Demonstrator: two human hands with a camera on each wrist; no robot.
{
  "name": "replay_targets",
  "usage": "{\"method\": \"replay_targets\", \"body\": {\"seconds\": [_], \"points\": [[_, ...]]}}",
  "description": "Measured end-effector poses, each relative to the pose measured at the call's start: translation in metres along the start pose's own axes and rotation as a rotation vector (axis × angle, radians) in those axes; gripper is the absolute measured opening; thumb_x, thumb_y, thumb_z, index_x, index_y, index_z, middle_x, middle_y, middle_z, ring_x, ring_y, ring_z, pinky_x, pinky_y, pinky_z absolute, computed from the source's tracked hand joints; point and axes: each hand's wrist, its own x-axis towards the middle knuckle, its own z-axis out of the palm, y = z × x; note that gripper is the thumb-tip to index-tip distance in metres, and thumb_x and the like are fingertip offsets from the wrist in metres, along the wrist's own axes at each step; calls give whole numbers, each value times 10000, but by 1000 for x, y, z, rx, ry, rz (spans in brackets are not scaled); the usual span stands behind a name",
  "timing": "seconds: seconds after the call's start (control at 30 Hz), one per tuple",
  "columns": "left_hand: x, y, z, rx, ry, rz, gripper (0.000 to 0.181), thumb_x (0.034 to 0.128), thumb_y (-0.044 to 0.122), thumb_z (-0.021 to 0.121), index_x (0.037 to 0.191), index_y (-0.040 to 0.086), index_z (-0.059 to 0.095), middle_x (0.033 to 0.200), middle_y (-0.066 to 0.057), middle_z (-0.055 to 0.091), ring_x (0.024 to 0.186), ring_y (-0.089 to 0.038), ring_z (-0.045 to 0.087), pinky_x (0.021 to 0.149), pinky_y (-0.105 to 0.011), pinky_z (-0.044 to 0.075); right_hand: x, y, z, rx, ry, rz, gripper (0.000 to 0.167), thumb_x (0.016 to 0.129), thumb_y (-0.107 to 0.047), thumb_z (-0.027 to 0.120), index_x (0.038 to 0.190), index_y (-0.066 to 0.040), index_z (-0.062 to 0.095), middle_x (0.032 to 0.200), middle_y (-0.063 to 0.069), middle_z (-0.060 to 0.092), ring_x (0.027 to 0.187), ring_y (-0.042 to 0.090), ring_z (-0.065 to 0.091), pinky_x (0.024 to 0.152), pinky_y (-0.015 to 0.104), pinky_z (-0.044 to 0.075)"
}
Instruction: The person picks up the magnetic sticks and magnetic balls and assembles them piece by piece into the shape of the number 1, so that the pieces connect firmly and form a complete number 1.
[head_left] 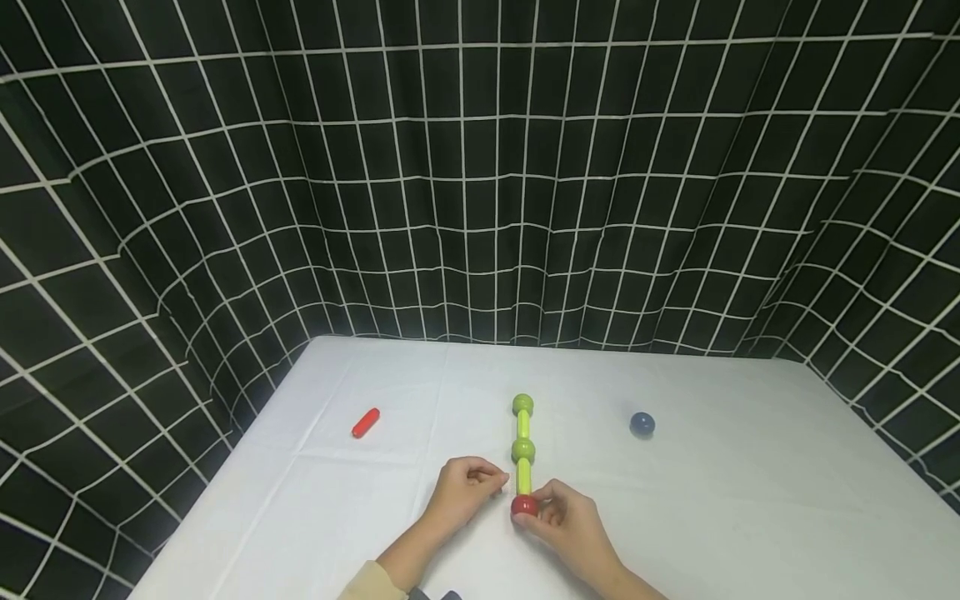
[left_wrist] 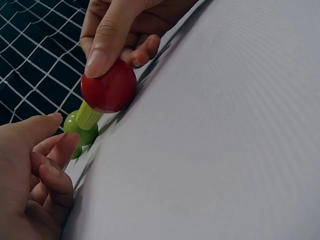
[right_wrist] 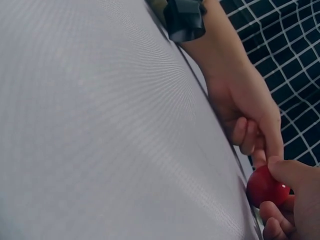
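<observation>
A chain of green balls and yellow-green sticks lies on the white table, a green ball (head_left: pixel 522 405) at its far end and another (head_left: pixel 522 451) midway. At the near end a red ball (head_left: pixel 524 506) meets the near stick (head_left: pixel 523 477). My right hand (head_left: pixel 573 533) pinches this red ball (left_wrist: pixel 109 86) between thumb and fingers. Just left of the near stick is my left hand (head_left: pixel 461 496), its fingers loosely bent and holding nothing. In the right wrist view, fingers of the right hand (right_wrist: pixel 295 200) partly cover the red ball (right_wrist: pixel 266 186).
On the white table (head_left: pixel 720 483), a red stick (head_left: pixel 366 422) lies at the left and a blue ball (head_left: pixel 642 424) at the right. A dark curtain with a white grid (head_left: pixel 480 192) stands behind the table and along its sides.
</observation>
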Motion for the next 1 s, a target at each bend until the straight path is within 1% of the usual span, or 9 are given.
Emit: {"method": "replay_targets", "body": {"seconds": [0.1, 0.17, 0.27, 0.4, 0.53, 0.63, 0.8, 1.0], "points": [[-3, -3, -6, -8, -5, 19, 215, 829, 268, 686, 865, 56, 696, 731, -30, 687, 638, -74, 618, 564, -170, 494, 0, 0, 0, -5, 1, 3, 322, 752, -274, 753, 909, -37, 601, 571, -47, 529, 486, 10, 464, 453, 169, 420], [-5, -4, -9, -12, -8, 21, 216, 833, 261, 685, 885, 51, 697, 768, -41, 702, 654, -56, 623, 571, -164, 495, 0, 1, 0, -11, 1, 3, 326, 753, -279, 750, 911, -36, 602, 571, -51, 529, 486, 11, 466, 453, 170, 423], [-7, -7, -15, -28, -10, 5, 229, 838, 248, 684, 931, 39, 696, 813, -56, 713, 536, -22, 553, 477, -142, 449, 0, 1, 0, -13, -1, -1, 336, 755, -290, 747, 916, -34, 602, 571, -53, 531, 485, 11, 469, 452, 173, 427], [-10, -8, -21, -51, -20, -6, 265, 846, 244, 680, 976, 14, 682, 839, -91, 709, 405, -8, 411, 374, -126, 365, 0, 2, 0, -15, -4, -2, 336, 753, -285, 749, 917, -31, 603, 570, -50, 531, 485, 10, 468, 452, 173, 427], [-11, -8, -25, -53, -36, 8, 274, 847, 246, 678, 978, 6, 677, 844, -106, 707, 406, -4, 415, 374, -132, 369, 0, 1, -1, -13, -7, 7, 334, 751, -282, 750, 917, -32, 603, 575, -45, 534, 490, 12, 470, 456, 172, 428], [-12, -9, -30, -53, -34, 5, 270, 846, 244, 679, 975, 7, 678, 832, -105, 705, 401, -3, 405, 372, -130, 358, 0, 0, 0, -2, -8, 8, 341, 749, -291, 751, 917, -32, 604, 582, -39, 537, 498, 14, 475, 461, 175, 433], [-13, -14, -43, -73, 3, -7, 279, 845, 243, 682, 975, -4, 669, 840, -116, 697, 386, -2, 381, 371, -125, 338, 0, 0, 0, 3, -5, 11, 341, 747, -286, 754, 915, -30, 605, 586, -37, 535, 503, 14, 474, 463, 173, 433], [-15, -20, -61, -105, 91, -43, 252, 832, 206, 695, 957, -10, 667, 840, -124, 693, 373, -25, 354, 366, -143, 312, 0, 0, 0, 9, -8, 15, 338, 749, -284, 753, 917, -32, 604, 597, -38, 539, 515, 14, 479, 472, 173, 440]]}}
